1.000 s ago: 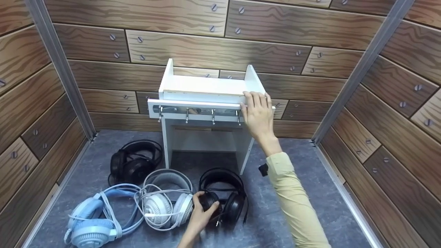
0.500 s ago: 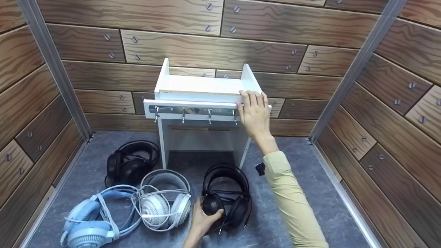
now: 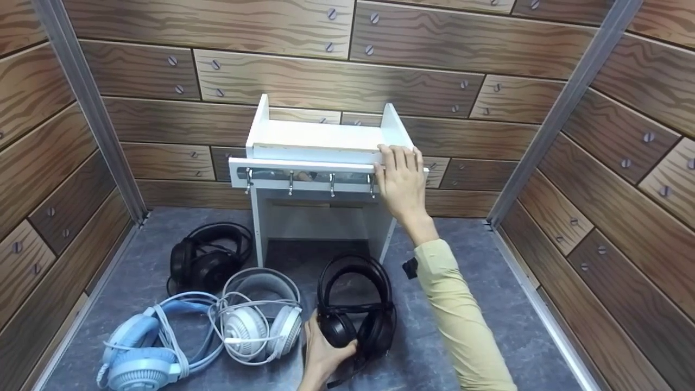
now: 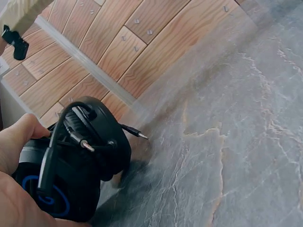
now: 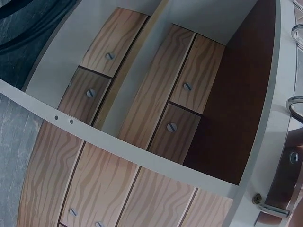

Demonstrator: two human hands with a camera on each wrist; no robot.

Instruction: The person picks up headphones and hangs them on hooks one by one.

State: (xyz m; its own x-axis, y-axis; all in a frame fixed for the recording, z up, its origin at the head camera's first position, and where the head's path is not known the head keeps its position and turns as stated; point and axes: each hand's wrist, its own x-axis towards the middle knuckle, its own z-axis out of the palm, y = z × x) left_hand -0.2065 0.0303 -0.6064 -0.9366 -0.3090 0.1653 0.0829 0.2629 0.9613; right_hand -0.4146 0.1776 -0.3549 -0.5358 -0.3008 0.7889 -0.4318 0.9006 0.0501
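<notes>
My left hand (image 3: 324, 355) grips the left ear cup of a pair of black headphones (image 3: 378, 330), thumb across the front and fingers on the outer side. Their headband points up and away, towards the white shelf unit (image 3: 326, 134). In the left wrist view the black headphones (image 4: 78, 151) show a blue swirl on one cup, a boom microphone and bare cable plugs. My right hand (image 3: 403, 184) rests on the right end of the unit's hook rail (image 3: 312, 187), fingers laid forward over the top edge. Several metal hooks line this rail.
White headphones (image 3: 246, 328) with a wrapped cable lie just left of my left hand. Light-blue headphones (image 3: 142, 369) are farther left, and another black pair (image 3: 212, 266) lies behind them. Wood-patterned walls (image 3: 347, 81) enclose the grey marbled floor (image 3: 461, 347).
The black headphones in my left hand have shifted slightly right and turned more upright, their headband rising. My left hand moved right with them. My right hand stays on the rail.
</notes>
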